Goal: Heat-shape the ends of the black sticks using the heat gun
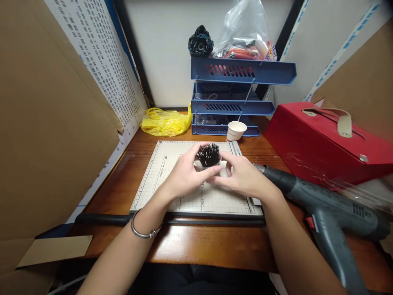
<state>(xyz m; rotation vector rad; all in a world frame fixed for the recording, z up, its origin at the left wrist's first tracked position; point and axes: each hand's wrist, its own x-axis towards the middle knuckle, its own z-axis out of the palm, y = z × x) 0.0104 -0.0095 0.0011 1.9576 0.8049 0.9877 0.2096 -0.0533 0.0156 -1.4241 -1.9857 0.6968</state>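
Note:
Both hands surround a small clear cup (199, 164) packed with thin black pieces (209, 154), which stand upright like bristles with shiny tips. My left hand (193, 169) is closed around the cup's left side, its thumb lying across the front. From the right, my right hand (236, 171) grips the cup with fingers and thumb curved. I cannot make out exactly what the black pieces are. Under the hands lies a paper trimmer (172, 176) with a printed grid, its long black handle (104, 218) along the near edge.
A white paper cup (236, 130) stands behind the trimmer, by a blue tray rack (242, 71). A yellow plastic bag (166, 122) lies at back left. On the right are a red box (325, 139) and a grey heat gun (330, 205). Cardboard (55, 114) walls the left side.

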